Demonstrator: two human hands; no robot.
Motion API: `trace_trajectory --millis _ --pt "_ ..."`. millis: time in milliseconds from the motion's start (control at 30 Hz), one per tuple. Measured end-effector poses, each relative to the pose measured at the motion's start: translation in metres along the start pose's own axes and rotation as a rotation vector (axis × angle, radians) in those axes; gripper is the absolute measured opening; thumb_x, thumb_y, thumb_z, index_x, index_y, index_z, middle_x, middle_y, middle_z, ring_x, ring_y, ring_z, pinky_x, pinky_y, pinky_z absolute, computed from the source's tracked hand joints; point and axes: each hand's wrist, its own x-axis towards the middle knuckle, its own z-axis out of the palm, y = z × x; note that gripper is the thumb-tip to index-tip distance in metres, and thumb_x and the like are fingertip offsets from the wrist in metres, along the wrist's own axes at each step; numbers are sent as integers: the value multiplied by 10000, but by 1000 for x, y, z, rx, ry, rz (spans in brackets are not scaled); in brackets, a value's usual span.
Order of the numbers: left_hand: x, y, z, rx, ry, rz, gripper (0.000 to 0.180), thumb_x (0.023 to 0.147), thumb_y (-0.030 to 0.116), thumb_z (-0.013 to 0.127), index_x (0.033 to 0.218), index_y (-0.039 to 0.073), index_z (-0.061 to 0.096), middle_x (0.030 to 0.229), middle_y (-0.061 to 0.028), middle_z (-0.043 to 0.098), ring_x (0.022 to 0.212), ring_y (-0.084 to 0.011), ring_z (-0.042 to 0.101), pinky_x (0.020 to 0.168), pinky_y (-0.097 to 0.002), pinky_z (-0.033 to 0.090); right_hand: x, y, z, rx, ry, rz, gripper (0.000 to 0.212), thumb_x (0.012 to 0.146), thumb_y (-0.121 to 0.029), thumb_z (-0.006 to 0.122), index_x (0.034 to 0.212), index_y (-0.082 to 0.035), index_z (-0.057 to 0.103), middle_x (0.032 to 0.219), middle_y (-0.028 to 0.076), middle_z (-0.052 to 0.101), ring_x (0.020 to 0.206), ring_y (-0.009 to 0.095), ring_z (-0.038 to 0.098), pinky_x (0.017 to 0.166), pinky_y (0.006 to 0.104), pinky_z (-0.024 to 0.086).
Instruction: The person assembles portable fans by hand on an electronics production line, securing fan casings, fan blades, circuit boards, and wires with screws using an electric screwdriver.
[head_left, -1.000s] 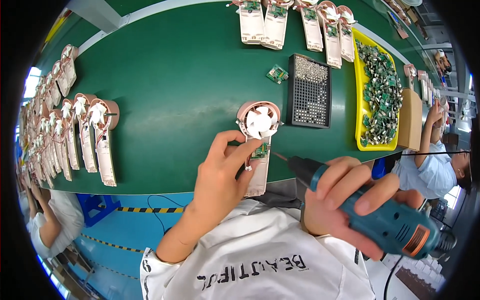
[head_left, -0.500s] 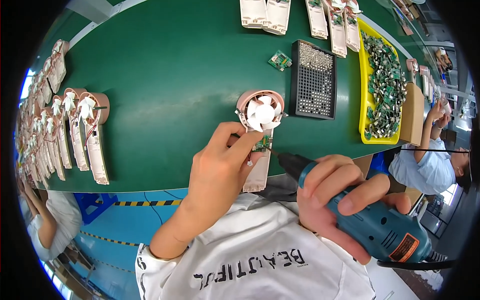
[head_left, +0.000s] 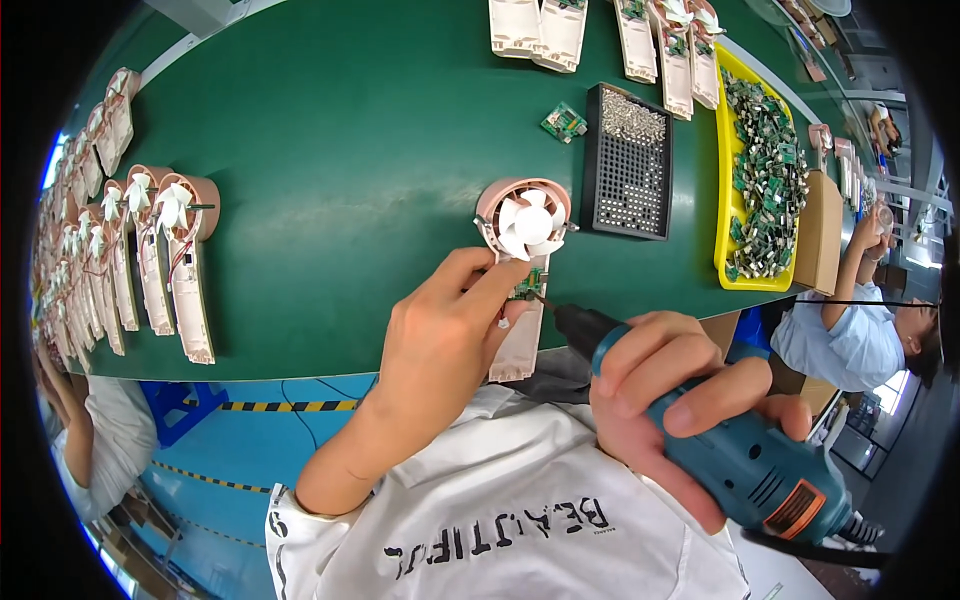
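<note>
In front of me on the green table lies a pink handheld fan housing [head_left: 517, 345] with a white fan blade [head_left: 531, 225] in its round head. My left hand [head_left: 445, 320] pinches the housing just below the head, its fingers beside a small green circuit board [head_left: 527, 286]. My right hand [head_left: 665, 385] is wrapped round a teal electric screwdriver [head_left: 760, 470], whose bit points at the board and appears to touch it. The exact contact point and any screw there are too small to make out.
Beyond the fan stand a black screw tray [head_left: 630, 165], a loose circuit board [head_left: 564, 122] and a yellow bin [head_left: 728, 200] full of boards. Several fan housings [head_left: 190, 270] line the left; more housings [head_left: 636, 45] lie at the far edge. A co-worker [head_left: 840, 335] sits at the right.
The view has shifted slightly. Both hands keep their grip, and the screwdriver's bit stays at the circuit board; its body has tilted only a little.
</note>
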Motion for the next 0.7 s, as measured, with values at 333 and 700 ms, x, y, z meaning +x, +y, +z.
trace_trajectory --millis 333,700 --pt "-3 -6 2 -22 4 33 343 753 16 761 1079 57 665 973 -99 617 679 -255 630 576 -361 520 3 -1 6 -3 -86 33 946 847 -623 615 1526 -127 182 957 75 524 481 196 478 409 347 448" --pt "-2 -6 -6 -121 4 7 310 766 18 772 1064 29 689 975 -104 654 713 -203 653 611 -294 552 24 -44 9 -93 512 271 1074 730 -525 807 1523 -124 203 1122 137 538 545 225 530 469 339 458"
